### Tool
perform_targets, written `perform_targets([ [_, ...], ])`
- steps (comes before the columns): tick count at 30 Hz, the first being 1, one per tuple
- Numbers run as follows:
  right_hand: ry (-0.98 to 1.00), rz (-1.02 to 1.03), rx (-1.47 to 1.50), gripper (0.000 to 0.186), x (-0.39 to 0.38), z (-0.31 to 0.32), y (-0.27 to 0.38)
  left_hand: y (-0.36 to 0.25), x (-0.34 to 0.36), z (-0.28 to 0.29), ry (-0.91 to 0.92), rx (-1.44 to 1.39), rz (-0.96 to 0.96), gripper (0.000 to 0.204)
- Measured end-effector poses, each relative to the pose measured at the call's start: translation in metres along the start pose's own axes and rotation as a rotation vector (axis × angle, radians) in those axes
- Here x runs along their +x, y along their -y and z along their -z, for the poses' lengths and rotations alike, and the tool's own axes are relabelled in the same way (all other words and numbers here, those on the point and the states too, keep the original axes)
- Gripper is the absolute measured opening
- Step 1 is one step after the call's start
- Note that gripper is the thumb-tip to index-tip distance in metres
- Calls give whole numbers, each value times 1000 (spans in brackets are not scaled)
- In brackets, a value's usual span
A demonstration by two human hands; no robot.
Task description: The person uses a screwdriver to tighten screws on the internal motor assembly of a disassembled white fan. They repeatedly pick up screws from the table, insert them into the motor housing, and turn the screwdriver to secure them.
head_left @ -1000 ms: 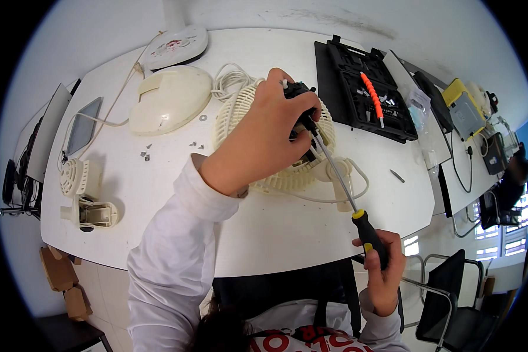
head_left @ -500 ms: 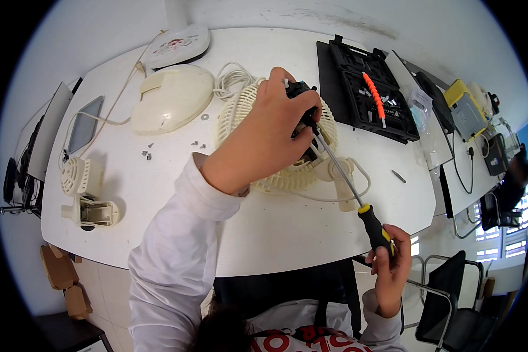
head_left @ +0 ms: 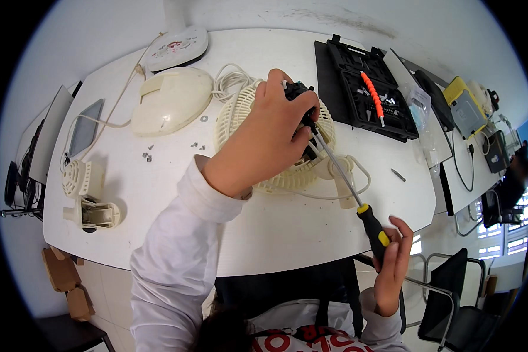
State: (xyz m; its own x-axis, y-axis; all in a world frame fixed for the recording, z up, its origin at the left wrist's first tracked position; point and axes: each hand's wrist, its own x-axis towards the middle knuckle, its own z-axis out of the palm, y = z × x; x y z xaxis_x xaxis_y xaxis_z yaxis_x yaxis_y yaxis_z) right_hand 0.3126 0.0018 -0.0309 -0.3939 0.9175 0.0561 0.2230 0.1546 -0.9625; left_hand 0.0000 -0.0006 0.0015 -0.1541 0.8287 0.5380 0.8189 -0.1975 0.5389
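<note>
My left hand (head_left: pixel 270 132) is closed round the black motor part (head_left: pixel 297 91) of an electric fan, over its cream slatted grille (head_left: pixel 231 121). A screwdriver (head_left: pixel 372 229) with a black and yellow handle slants up to that part; its tip is at the black piece, and the exact contact is hidden by my fingers. My right hand (head_left: pixel 391 267) holds the handle's lower end between thumb and fingers, with the index finger raised off it. Beside the grille lies the cream fan neck (head_left: pixel 344 190), with a looped cord round it.
At the far left lie a cream fan base cover (head_left: pixel 179 105), a white base plate (head_left: pixel 179 50) and a grey tablet (head_left: pixel 85 129). Loose screws (head_left: pixel 148 157) and a washer (head_left: pixel 204 118) sit left of the grille. Cream housings (head_left: pixel 85 179) stand nearer; a black toolbox (head_left: pixel 387 120) is at right.
My right hand's fingers have shifted on the screwdriver handle, and the handle has turned, its yellow patch showing differently. My left hand stays on the motor part.
</note>
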Motion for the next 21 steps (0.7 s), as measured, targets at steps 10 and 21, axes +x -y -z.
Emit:
perform_targets([
  [10,-55,-55,-6,58,0,15,4,2,0,1,10,-3,-10,24],
  [21,-19,51,-80,60,-1,13,10,2,1,0,9,1,-10,23],
])
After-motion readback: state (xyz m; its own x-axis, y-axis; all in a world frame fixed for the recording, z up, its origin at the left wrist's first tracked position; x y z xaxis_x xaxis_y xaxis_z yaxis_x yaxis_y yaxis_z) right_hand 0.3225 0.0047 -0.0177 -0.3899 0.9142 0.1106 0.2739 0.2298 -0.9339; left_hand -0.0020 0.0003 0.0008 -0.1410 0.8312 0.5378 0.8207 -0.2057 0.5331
